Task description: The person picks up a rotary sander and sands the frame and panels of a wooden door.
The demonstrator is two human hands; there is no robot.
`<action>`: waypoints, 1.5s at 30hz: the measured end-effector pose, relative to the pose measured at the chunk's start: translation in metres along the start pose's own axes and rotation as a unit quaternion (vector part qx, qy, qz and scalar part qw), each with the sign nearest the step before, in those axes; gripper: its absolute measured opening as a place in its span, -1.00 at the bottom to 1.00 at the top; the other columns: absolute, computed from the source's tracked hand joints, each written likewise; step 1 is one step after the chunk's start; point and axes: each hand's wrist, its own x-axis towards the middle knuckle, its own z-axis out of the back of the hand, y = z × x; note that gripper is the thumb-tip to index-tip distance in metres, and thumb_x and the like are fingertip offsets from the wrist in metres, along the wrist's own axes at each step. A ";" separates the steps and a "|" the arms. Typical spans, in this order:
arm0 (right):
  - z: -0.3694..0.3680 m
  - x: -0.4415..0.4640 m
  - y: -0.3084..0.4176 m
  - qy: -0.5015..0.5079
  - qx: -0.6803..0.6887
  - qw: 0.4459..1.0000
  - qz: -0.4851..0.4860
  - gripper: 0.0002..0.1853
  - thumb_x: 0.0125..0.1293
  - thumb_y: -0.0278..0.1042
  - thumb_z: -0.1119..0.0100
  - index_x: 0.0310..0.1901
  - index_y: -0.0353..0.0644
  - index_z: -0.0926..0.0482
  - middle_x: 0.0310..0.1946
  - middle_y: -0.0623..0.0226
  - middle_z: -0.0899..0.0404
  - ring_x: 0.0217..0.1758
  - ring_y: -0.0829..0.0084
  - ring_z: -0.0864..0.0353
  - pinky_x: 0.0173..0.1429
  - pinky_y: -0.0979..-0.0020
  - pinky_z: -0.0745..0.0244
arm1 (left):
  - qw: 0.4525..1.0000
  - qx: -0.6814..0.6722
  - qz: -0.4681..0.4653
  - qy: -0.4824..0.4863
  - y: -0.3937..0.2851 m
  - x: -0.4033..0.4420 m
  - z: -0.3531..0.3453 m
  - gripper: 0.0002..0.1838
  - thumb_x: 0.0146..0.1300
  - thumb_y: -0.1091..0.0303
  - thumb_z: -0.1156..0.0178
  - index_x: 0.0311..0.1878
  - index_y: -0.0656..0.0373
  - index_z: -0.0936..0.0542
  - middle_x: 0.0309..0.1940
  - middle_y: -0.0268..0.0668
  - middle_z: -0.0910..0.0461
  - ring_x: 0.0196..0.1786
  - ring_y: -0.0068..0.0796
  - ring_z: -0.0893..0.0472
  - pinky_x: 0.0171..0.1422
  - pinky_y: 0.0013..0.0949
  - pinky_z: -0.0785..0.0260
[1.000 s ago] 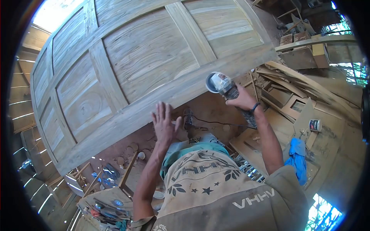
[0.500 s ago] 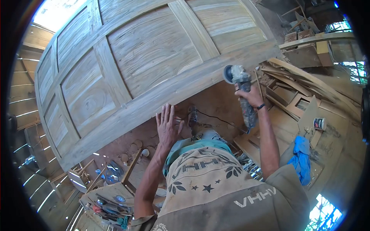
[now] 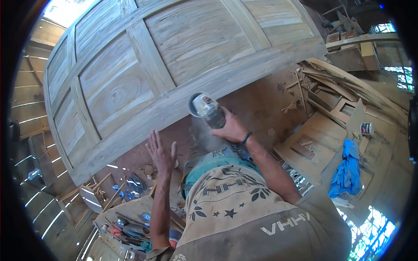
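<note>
A large panelled wooden door (image 3: 200,39) lies in front of me, its near edge running diagonally. My right hand (image 3: 231,127) is wrapped round an angle grinder (image 3: 211,111), whose round disc is at the door's near edge. Pale dust hangs below the tool. To the left, my left hand (image 3: 161,153) has its fingers spread just off the same edge and holds nothing. Whether the disc touches the wood I cannot tell.
Scrap wood (image 3: 335,87) is piled at the right, beside a small tub (image 3: 366,128) and a blue cloth (image 3: 347,169). Several tools (image 3: 130,230) lie on a bench at lower left. Sandals (image 3: 136,184) are on the floor.
The grinder in my right hand swung out to the right, then came back left along the door's edge. My left hand has moved left and down. The view has shifted.
</note>
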 end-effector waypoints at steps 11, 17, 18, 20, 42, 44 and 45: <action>-0.075 0.000 0.073 0.193 -0.140 0.971 0.018 -0.02 -0.07 -0.12 -0.44 0.43 -0.27 -0.26 -0.16 -0.28 -0.69 -0.05 -0.19 -0.72 0.10 0.07 -0.63 | 0.978 0.064 0.189 -0.061 0.127 -0.038 0.022 -0.02 0.29 0.06 -0.36 0.64 0.18 -0.08 0.64 0.01 -0.01 0.69 0.00 0.01 0.68 0.22 0.17; -0.017 0.004 0.048 0.133 -0.139 0.981 0.028 -0.05 -0.08 -0.12 -0.45 0.39 -0.26 -0.29 -0.20 -0.27 -0.70 -0.07 -0.22 -0.72 0.05 0.02 -0.65 | 0.990 0.049 0.125 -0.051 0.061 -0.005 0.007 -0.03 0.29 0.06 -0.35 0.63 0.20 -0.08 0.64 0.03 -0.01 0.68 0.03 0.01 0.69 0.22 0.19; 0.004 0.003 0.045 0.120 -0.119 0.986 0.007 -0.09 -0.09 -0.11 -0.45 0.33 -0.27 -0.33 -0.19 -0.28 -0.70 -0.06 -0.21 -0.72 0.07 0.02 -0.65 | 0.993 0.044 0.101 -0.043 0.042 0.000 0.006 -0.03 0.28 0.05 -0.35 0.63 0.21 -0.09 0.64 0.06 0.00 0.68 0.05 0.01 0.69 0.21 0.20; 0.044 0.008 0.012 0.053 -0.113 0.992 0.003 -0.02 -0.13 -0.06 -0.49 0.39 -0.25 -0.36 -0.09 -0.23 -0.70 -0.01 -0.12 -0.74 0.14 0.12 -0.65 | 0.996 0.037 0.074 -0.035 0.008 0.014 -0.005 -0.03 0.28 0.05 -0.35 0.62 0.22 -0.10 0.64 0.08 0.00 0.68 0.07 0.01 0.69 0.20 0.21; 0.319 0.013 -0.112 -0.146 0.097 0.980 -0.099 -0.65 0.03 -0.26 -0.47 -0.12 -0.17 -0.72 -0.32 0.45 -0.72 -0.33 0.62 -0.64 -0.16 0.42 -0.57 | 0.985 -0.047 -0.159 0.054 -0.251 0.071 -0.099 -0.04 0.16 0.12 -0.38 0.59 0.17 -0.20 0.63 -0.02 -0.07 0.69 -0.01 0.00 0.68 0.24 0.23; 0.297 0.006 -0.098 -0.045 0.074 0.990 -0.107 -0.60 0.01 -0.22 -0.48 -0.09 -0.16 -0.72 -0.27 0.40 -0.74 -0.24 0.55 -0.68 -0.07 0.38 -0.59 | 0.984 -0.044 -0.160 0.059 -0.241 0.070 -0.096 -0.04 0.15 0.12 -0.38 0.59 0.17 -0.20 0.64 -0.04 -0.07 0.69 -0.03 0.00 0.68 0.23 0.24; 0.282 0.002 -0.094 -0.049 0.074 0.990 -0.106 -0.60 0.01 -0.22 -0.48 -0.09 -0.16 -0.72 -0.27 0.40 -0.74 -0.24 0.55 -0.68 -0.07 0.38 -0.59 | 0.984 -0.039 -0.162 0.060 -0.232 0.067 -0.093 -0.03 0.15 0.12 -0.38 0.60 0.18 -0.18 0.63 -0.04 -0.08 0.69 -0.04 0.00 0.69 0.23 0.26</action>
